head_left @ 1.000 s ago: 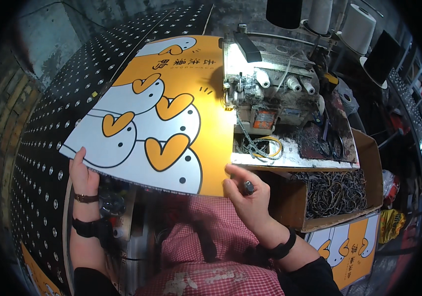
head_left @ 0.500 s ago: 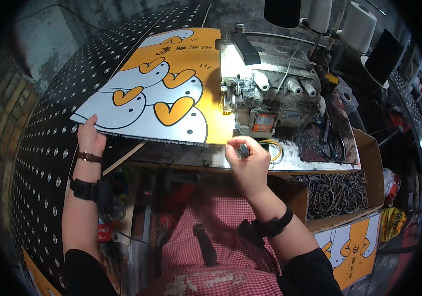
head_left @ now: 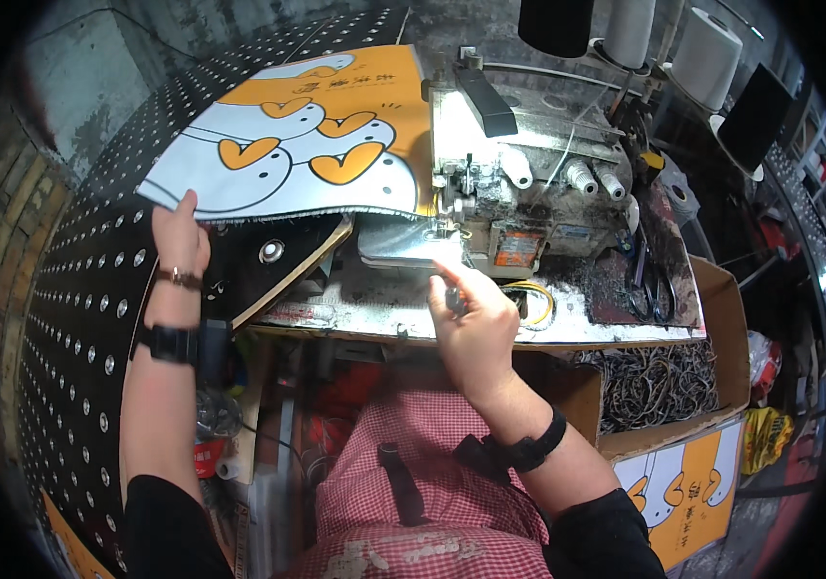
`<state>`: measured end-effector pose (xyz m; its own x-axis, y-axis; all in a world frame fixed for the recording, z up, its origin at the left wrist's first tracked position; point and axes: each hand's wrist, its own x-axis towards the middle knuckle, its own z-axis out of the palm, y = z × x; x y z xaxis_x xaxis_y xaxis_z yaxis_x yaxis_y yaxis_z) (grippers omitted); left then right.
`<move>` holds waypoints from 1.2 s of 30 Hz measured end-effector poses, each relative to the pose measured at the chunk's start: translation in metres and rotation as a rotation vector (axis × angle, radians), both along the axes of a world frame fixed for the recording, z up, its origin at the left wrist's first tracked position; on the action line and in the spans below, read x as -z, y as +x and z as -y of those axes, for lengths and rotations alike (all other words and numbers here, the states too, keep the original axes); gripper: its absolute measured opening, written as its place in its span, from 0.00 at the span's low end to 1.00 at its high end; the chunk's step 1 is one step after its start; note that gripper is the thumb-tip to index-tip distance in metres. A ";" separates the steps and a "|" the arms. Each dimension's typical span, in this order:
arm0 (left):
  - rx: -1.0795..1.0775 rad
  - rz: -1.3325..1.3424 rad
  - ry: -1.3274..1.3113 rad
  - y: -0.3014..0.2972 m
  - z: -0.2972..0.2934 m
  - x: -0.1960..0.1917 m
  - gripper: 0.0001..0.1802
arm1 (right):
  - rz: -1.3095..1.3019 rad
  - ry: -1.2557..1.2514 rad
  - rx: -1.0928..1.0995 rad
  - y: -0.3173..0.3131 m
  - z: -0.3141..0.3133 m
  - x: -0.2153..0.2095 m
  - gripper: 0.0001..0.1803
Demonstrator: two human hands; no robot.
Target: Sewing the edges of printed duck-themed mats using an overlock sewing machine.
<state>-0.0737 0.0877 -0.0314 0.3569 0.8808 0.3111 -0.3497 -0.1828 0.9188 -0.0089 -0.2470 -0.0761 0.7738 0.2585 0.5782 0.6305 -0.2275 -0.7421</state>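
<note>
Orange-white printed bag [head_left: 307, 145] lies flat left of the sewing machine [head_left: 519, 183], one corner under its needle. Left hand [head_left: 179, 234] pinches the bag's near-left edge, fingers closed. Right hand [head_left: 476, 323], front of machine on the bench [head_left: 374, 309], fingers curled around a small dark tool.

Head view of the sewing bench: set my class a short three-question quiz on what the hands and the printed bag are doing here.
1. True or false: the left hand grips the near edge of the orange and white printed bag.
2. Where is the right hand? A) on the thread cones B) just in front of the sewing machine C) in the cardboard box
3. Fill in: the cardboard box to the person's right holds dark ____ trimmings.

Key: 1 true; 2 B; 3 tangled.
</note>
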 end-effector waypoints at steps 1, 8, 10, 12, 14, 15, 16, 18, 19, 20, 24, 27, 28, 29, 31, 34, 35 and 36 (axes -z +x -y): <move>0.060 0.078 0.042 -0.003 0.031 -0.005 0.18 | -0.005 -0.020 -0.014 -0.004 0.001 -0.006 0.13; 0.077 -0.073 0.551 -0.132 0.205 0.024 0.36 | 0.073 0.021 -0.440 -0.042 -0.017 -0.044 0.28; 0.367 0.281 0.173 -0.163 0.203 0.011 0.35 | 0.056 0.191 -0.501 -0.041 -0.005 -0.040 0.25; 0.686 0.629 -0.246 -0.180 0.169 0.007 0.35 | -0.144 0.226 -0.503 -0.041 0.015 -0.036 0.21; 0.585 0.398 -0.516 -0.197 0.115 0.005 0.28 | -0.064 0.125 -0.518 -0.034 0.031 -0.024 0.20; 0.586 0.399 -0.514 -0.202 0.096 0.013 0.28 | -0.022 0.166 -0.555 -0.032 0.031 -0.017 0.19; 0.382 0.272 -0.562 -0.207 0.078 0.029 0.24 | -0.021 0.167 -0.557 -0.029 0.027 -0.011 0.19; 0.183 0.140 -0.606 -0.208 0.072 0.039 0.21 | -0.465 0.492 -0.327 -0.017 0.016 -0.006 0.16; 0.138 0.136 -0.630 -0.209 0.077 0.038 0.20 | -0.726 0.610 -0.369 -0.005 0.012 -0.015 0.16; 0.093 0.131 -0.653 -0.211 0.080 0.036 0.20 | -0.989 0.726 -0.408 0.010 0.007 -0.025 0.16; 0.111 0.137 -0.699 -0.233 0.091 0.025 0.20 | -1.048 0.658 -0.404 0.028 -0.020 -0.033 0.19; 0.095 0.093 -0.511 -0.255 0.096 0.025 0.21 | -0.762 0.324 -0.372 0.025 -0.021 -0.016 0.26; 0.094 0.092 -0.512 -0.262 0.100 0.027 0.21 | -0.666 0.270 -0.344 0.022 -0.020 -0.012 0.24; 0.069 0.090 -0.532 -0.268 0.104 0.026 0.21 | -0.625 0.199 -0.304 0.018 -0.015 -0.011 0.24; 0.017 0.069 -0.549 -0.271 0.116 0.018 0.20 | -0.587 0.128 -0.266 0.012 -0.012 -0.011 0.23; -0.001 0.061 -0.532 -0.271 0.131 0.016 0.20 | -0.431 0.081 -0.193 0.009 -0.007 -0.007 0.22; -0.002 0.059 -0.531 -0.271 0.137 0.015 0.20 | -0.464 0.085 -0.180 0.009 -0.006 -0.007 0.22; -0.012 0.073 -0.549 -0.270 0.142 0.015 0.20 | -0.495 0.087 -0.167 0.008 -0.004 -0.007 0.22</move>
